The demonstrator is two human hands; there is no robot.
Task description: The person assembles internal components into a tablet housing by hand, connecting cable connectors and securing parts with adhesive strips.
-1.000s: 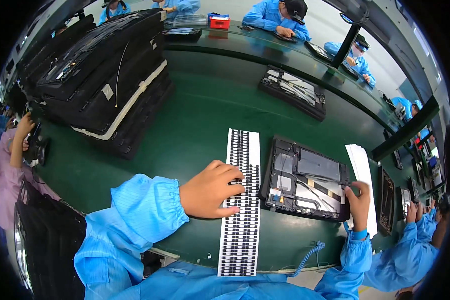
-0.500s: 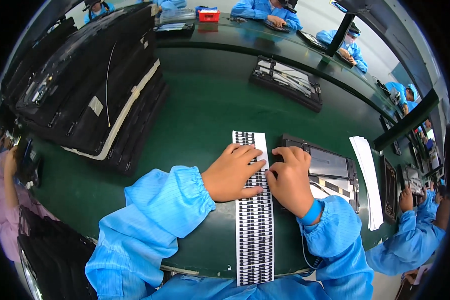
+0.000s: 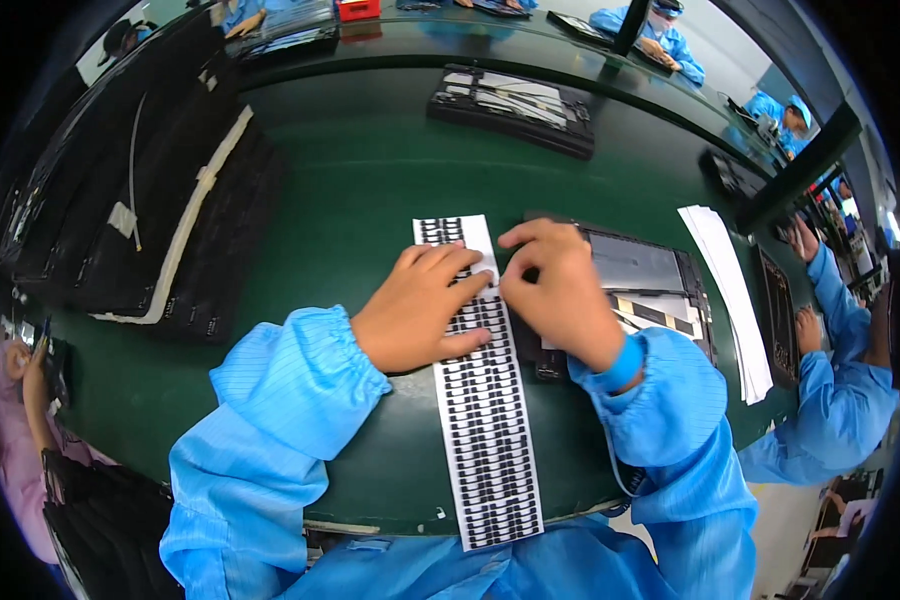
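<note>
A long white sheet (image 3: 490, 440) with rows of small black stickers lies lengthwise in front of me, its near end over the table edge. My left hand (image 3: 415, 312) rests flat across its upper part, fingers spread. At the sheet's right edge, my right hand (image 3: 560, 290) has thumb and index finger closed in a pinch; whatever is between the tips is too small to make out. Partly under that hand and to its right is a black tray (image 3: 695, 275) with grey and white flat parts. A blue band (image 3: 615, 368) circles my right wrist.
A tall stack of black trays (image 3: 100, 210) fills the left side. Another black tray (image 3: 515, 108) with parts stands at the far side. White paper strips (image 3: 735, 300) lie at the right, beside a dark tray (image 3: 776, 315). A red bin (image 3: 358, 9) and co-workers are beyond.
The whole view has shifted, so things sit further left and higher. My right hand has lifted a little at the sheet's edge, its thumb and index finger now pinched. My left hand stays on the sheet.
</note>
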